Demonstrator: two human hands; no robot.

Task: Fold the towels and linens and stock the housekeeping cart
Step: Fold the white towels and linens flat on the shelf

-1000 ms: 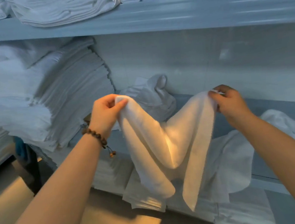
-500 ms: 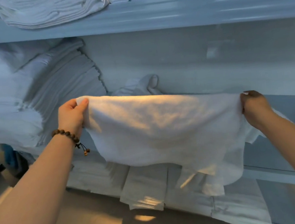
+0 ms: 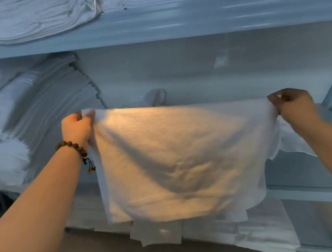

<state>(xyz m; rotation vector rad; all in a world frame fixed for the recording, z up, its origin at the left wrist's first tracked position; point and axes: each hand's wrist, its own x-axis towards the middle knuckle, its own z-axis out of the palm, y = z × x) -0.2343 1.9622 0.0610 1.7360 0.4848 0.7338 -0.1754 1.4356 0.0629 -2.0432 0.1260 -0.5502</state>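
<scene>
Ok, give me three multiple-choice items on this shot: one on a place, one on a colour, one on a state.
1. The tall stack of folded linens sits where? A. left of the towel B. right of it C. on the floor
2. The beaded bracelet is A. red B. green C. brown
3. The towel is A. rolled up B. stretched open C. folded in quarters
Key: 1 A, the stack rises beside the left hand. 2 C, dark brown beads circle the left wrist. 3 B, the left hand and right hand pinch its top corners apart.
</scene>
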